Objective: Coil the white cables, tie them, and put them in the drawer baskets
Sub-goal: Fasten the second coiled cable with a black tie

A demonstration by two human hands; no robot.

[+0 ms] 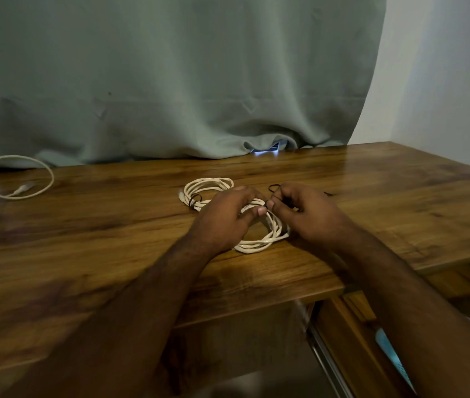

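— Coiled white cable [213, 186] lies on the desk [84, 239], under both hands?
— Yes; left hand [225, 216] pinches its strands, right hand [302, 214] pinches a black tie [274, 187]. Knot's hidden.

Coiled cable [213, 186] on table [386, 196]

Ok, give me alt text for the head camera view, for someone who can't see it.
Two hands work a thin black tie onto a coiled white cable on a wooden table: the left hand holds the coil, the right hand pinches the tie. A loose white cable lies far left.
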